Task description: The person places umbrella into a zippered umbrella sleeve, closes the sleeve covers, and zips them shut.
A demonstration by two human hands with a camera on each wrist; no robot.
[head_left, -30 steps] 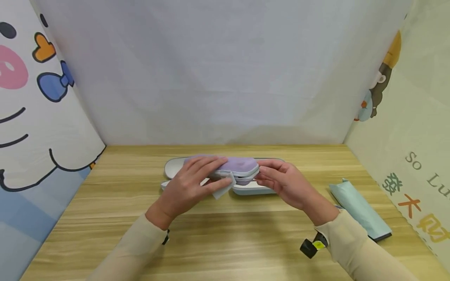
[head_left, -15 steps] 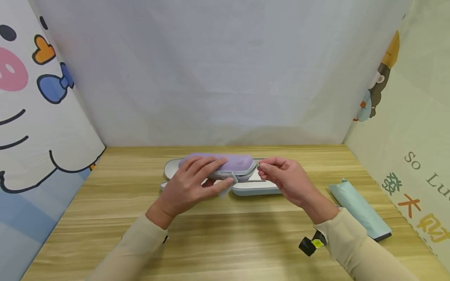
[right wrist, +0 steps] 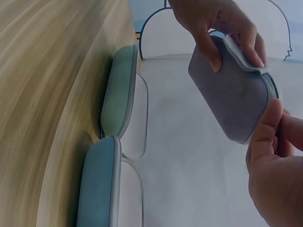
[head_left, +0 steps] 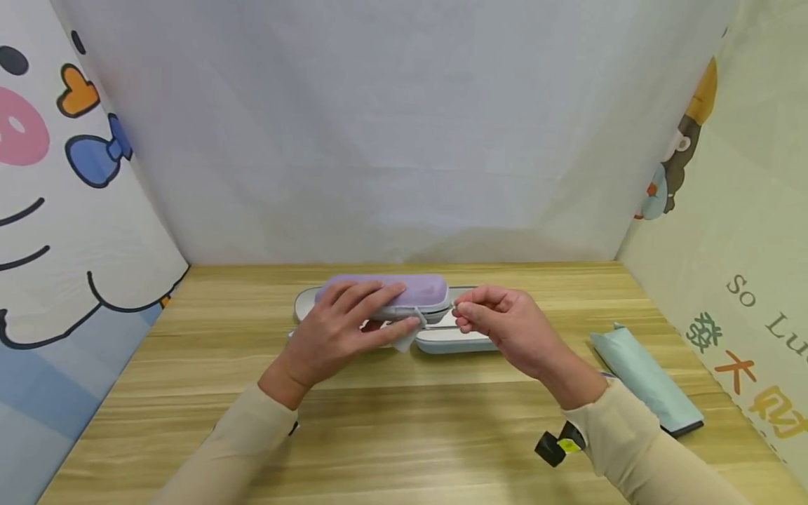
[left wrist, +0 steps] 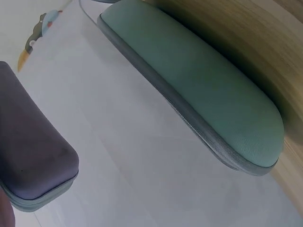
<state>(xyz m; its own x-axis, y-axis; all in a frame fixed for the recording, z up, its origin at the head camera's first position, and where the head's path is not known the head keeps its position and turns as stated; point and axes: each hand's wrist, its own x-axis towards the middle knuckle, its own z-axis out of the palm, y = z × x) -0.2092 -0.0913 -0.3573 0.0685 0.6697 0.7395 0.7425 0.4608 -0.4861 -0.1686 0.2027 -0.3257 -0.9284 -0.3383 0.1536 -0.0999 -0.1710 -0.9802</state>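
Observation:
A purple zippered hard case (head_left: 410, 287) is held up over the back of the table. My left hand (head_left: 334, 333) grips it, fingers over the top and thumb along the near side. A pale flap (head_left: 409, 341) hangs by that thumb; the right wrist view shows this flap (right wrist: 241, 54) along the case's rim. At the case's right end, my right hand (head_left: 505, 319) pinches at the zipper edge with thumb and fingertips; whatever small piece lies between them is mostly hidden. Part of the purple case (left wrist: 38, 142) also shows in the left wrist view.
Behind the hands, a green case (right wrist: 118, 90) and a blue case (right wrist: 98, 184) stand opened on the table, pale insides showing. A light teal pouch (head_left: 650, 379) with a dark end lies at right. White cloth (head_left: 404, 140) hangs behind the table (head_left: 404, 435).
The purple case has shifted slightly left and lies more level. My right hand first drew back a little from its end, then came left with it. The left hand keeps its grip.

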